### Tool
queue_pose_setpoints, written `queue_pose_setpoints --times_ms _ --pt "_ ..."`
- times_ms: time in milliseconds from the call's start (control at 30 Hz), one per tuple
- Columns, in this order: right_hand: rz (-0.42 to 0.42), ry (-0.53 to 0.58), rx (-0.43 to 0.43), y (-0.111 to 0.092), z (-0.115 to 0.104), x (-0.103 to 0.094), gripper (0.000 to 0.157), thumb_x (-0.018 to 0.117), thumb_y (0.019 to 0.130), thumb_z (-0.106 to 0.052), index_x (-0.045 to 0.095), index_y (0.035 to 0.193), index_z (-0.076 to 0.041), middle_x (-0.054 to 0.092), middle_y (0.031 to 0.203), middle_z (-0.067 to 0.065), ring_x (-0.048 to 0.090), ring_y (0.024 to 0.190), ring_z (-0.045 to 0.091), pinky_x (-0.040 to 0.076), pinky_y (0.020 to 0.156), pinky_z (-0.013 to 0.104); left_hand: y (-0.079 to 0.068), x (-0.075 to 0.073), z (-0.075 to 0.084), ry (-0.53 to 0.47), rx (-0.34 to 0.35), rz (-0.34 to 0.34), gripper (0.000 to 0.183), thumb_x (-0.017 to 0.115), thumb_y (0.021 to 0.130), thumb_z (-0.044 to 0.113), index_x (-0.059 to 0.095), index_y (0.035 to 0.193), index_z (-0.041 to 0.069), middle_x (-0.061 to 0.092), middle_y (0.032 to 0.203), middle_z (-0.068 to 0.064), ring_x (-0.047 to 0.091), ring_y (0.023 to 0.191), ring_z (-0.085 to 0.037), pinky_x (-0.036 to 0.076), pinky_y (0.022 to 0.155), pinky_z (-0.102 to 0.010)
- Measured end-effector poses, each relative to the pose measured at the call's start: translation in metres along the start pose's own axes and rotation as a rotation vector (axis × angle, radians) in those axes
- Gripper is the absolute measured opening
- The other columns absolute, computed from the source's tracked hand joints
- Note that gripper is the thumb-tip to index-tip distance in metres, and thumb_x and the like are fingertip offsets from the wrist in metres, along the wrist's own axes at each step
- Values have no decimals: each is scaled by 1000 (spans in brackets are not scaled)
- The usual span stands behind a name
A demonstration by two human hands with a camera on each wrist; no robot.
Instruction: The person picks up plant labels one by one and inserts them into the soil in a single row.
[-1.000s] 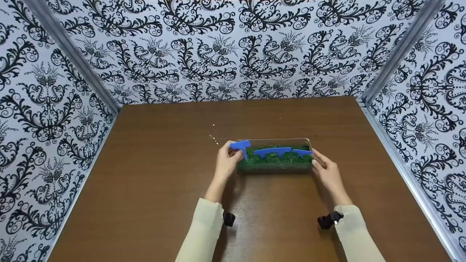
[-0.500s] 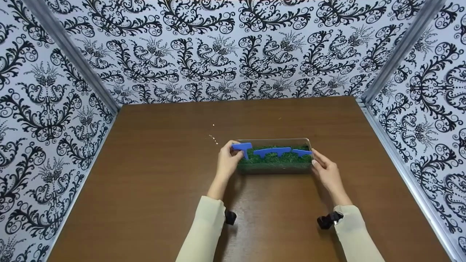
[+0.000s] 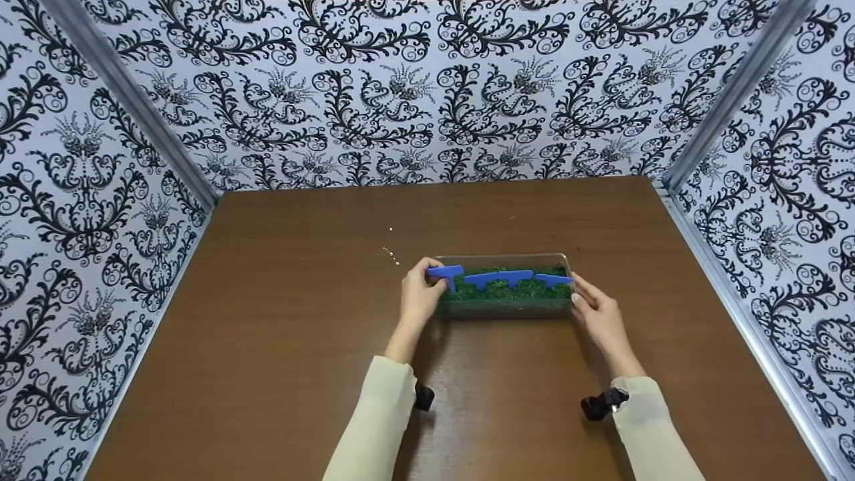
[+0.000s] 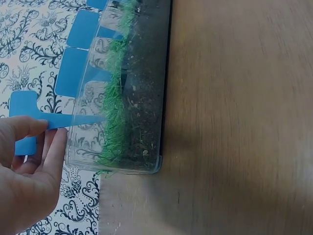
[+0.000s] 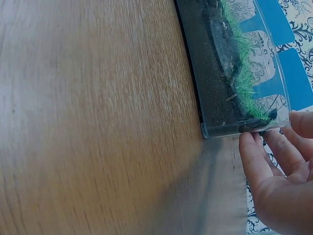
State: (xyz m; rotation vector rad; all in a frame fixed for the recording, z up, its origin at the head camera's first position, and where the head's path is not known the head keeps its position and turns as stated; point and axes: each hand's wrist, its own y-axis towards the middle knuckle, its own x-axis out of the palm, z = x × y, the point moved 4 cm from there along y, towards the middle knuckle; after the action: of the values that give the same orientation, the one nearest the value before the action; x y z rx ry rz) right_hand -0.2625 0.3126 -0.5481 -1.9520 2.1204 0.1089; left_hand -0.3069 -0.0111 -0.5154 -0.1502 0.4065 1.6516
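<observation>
A clear rectangular planter [image 3: 507,311] with dark soil and green grass stands on the table. My left hand [image 3: 418,294] is at its left end, pinching a blue T-shaped plant label [image 4: 24,105] between thumb and fingers. The label's pointed stem [image 4: 83,120] reaches inside the clear wall, its tip at the grass [image 4: 115,110]. Three more blue plant labels [image 3: 499,276] stand in a row in the grass to the right. At the planter's right end is my right hand [image 3: 601,317], its extended fingertips [image 5: 250,139] against the end wall.
Small pale crumbs [image 3: 391,254] lie on the brown wooden table [image 3: 300,321] to the left behind the planter. Patterned panels [image 3: 427,87] enclose the table at the back and sides, with metal posts [image 3: 735,93] at the corners.
My left hand has shifted slightly right, and the pinched plant label has come more level and nearer the row. My right hand and the planter have stayed put.
</observation>
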Motion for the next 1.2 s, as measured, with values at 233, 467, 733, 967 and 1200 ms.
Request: queue_pose_setpoints --times_ms 233,467,733,967,1200 --pt "11 -9 -2 0 0 0 47 44 105 -5 39 152 -6 40 154 20 41 142 30 44 107 36 1 1 2 41 27 3 14 70 81 -3 67 93 4 72 88 -12 60 76 -16 49 71 -26" --pt "-27 8 26 0 0 0 49 41 107 -8 33 155 -9 31 160 19 34 147 31 38 112 41 2 2 4 72 59 -5 13 68 81 -2 67 92 4 73 90 -12 66 85 -33 51 76 -34" --pt "-17 -7 28 -1 0 0 49 41 106 -8 34 155 -9 33 159 18 36 146 31 40 111 41 5 6 5 140 79 -29 14 69 82 -5 66 92 4 72 92 -10 62 84 -20 53 80 -35" --pt "-16 -12 24 -1 -1 0 48 41 106 -8 35 154 -8 33 158 19 36 146 31 40 110 41 7 7 7 180 82 -25 15 69 83 -6 66 93 4 72 95 -11 65 89 -22 55 85 -39" --pt "-5 -7 14 -1 -1 0 48 42 106 -8 37 153 -7 35 157 19 38 144 29 43 108 36 7 8 6 214 99 -39 15 68 83 -7 67 93 4 73 97 -12 68 94 -25 56 88 -41"
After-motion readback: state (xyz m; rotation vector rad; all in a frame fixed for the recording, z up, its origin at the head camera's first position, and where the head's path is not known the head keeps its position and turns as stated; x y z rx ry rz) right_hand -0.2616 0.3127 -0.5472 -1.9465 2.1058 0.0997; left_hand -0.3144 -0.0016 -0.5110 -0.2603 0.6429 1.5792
